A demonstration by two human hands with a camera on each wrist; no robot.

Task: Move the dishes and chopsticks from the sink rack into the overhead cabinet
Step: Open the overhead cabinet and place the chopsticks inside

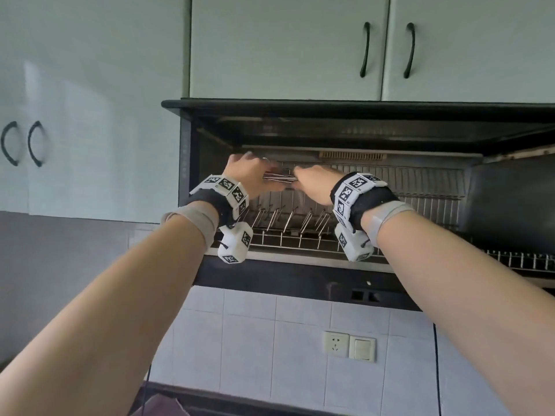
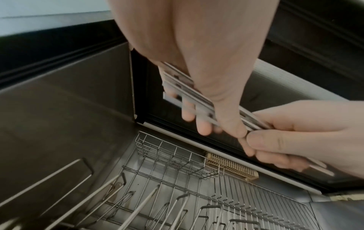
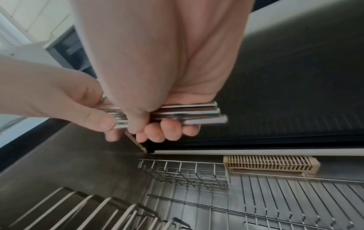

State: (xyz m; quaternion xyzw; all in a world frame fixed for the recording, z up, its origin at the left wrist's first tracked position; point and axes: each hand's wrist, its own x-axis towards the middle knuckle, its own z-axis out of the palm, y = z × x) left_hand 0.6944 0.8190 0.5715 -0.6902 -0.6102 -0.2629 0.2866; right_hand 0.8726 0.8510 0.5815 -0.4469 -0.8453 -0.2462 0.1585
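Observation:
A bundle of several shiny metal chopsticks lies level inside the open overhead cabinet, above its wire racks. My left hand grips the bundle's left end and my right hand grips its right end. The left wrist view has the left hand curled round the chopsticks, thumb on top and fingers beneath. In the right wrist view the right hand wraps the chopsticks; one stick slants down out of the bundle. A small wire basket sits just below. No dishes are visible.
Slanted plate-rack tines fill the cabinet's lower left, and a flat wire shelf lies to the right. A beige vent is on the back wall. Closed cupboard doors with black handles hang above. A wall socket is on the tiles below.

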